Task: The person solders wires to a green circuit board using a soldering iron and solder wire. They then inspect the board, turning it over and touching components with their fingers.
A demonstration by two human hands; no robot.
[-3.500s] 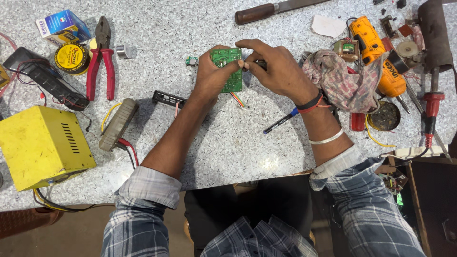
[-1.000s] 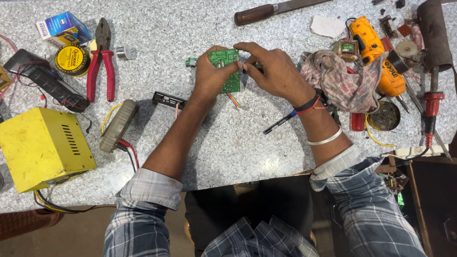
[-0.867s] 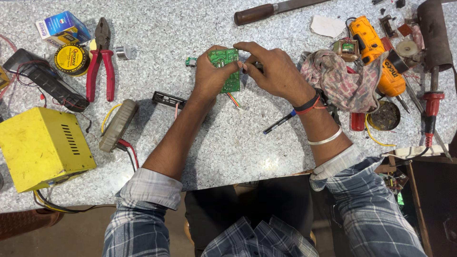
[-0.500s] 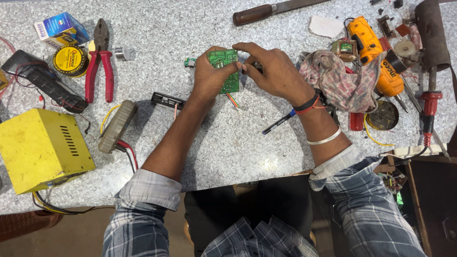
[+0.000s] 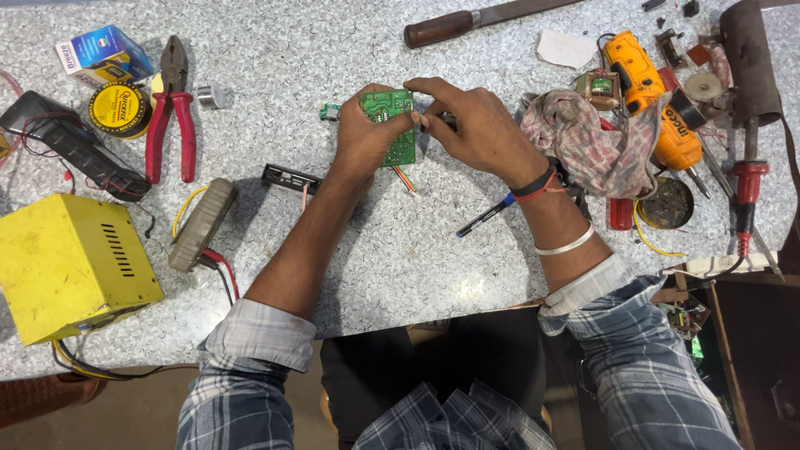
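circuit board between pliers and cloth

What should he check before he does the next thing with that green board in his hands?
1. Left hand grips the green circuit board: ok, fingers wrap its left edge.
2. Right hand is steady at the board's right edge: ok; it pinches something small there, cannot tell what.
3. Board is lifted clear of the table: cannot tell.
4. Coloured wires hanging from the board are free: ok, nothing lies on them.
5. Blue pen is out of the way: ok, it lies near the right wrist.
6. Red pliers are within reach: ok, they lie to the left.
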